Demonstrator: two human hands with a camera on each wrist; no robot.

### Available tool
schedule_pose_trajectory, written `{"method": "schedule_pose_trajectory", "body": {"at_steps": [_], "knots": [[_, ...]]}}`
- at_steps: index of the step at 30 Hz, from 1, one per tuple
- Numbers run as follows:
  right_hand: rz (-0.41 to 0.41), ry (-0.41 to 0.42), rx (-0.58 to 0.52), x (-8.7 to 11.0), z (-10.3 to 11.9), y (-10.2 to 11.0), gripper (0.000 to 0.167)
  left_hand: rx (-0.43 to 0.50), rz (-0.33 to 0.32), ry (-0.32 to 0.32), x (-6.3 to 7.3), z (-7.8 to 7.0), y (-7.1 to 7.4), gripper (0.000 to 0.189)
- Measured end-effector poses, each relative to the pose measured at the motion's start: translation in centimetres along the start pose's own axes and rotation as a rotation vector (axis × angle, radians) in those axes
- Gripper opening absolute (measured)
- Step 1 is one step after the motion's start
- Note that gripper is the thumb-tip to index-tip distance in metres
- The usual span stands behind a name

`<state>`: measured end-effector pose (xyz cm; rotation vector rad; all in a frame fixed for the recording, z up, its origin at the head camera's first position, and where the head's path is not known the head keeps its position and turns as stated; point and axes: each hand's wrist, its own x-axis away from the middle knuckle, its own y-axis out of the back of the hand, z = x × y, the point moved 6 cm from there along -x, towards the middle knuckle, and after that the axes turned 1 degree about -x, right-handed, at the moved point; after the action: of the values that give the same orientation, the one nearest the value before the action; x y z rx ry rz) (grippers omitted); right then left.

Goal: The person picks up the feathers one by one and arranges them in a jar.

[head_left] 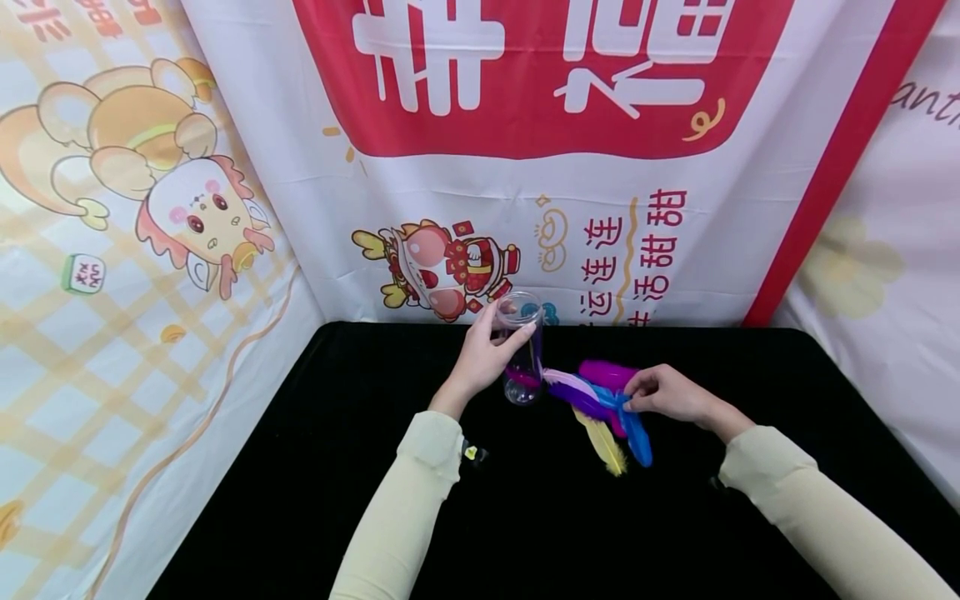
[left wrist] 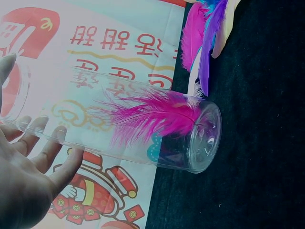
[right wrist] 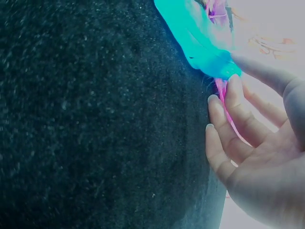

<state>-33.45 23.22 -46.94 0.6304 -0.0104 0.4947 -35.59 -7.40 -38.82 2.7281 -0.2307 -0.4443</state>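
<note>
My left hand grips a tall clear plastic jar near its top, thumb on one side and fingers on the other. A fluffy magenta feather lies inside, toward the jar's bottom. To the jar's right, my right hand pinches a blue feather between thumb and fingertips. Around it is a loose bunch: a purple feather, a yellow feather, a pale pink feather and a bright magenta feather. The pale pink feather's tip reaches the jar's side in the head view.
A black cloth covers the table. Behind its back edge hangs a white and red printed banner. Another printed sheet hangs at the left, and a pale one at the right.
</note>
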Motion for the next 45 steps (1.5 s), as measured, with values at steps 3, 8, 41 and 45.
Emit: {"method": "schedule_pose_trajectory", "body": {"at_steps": [3,8,41,45], "knots": [[0.005,0.002,-0.004,0.0,0.1,-0.1,0.027,-0.001,-0.001,0.003,0.0,0.0,0.0,0.072],[0.01,0.015,0.006,-0.1,0.1,-0.5,0.026,0.002,0.001,0.0,0.0,-0.1,0.0,0.073],[0.005,-0.011,-0.028,0.1,0.5,0.2,0.021,-0.002,-0.008,-0.009,0.0,-0.1,0.0,0.075],[0.008,-0.025,-0.083,0.2,0.3,0.2,0.022,-0.006,-0.01,-0.012,0.0,0.0,0.0,0.074]]}}
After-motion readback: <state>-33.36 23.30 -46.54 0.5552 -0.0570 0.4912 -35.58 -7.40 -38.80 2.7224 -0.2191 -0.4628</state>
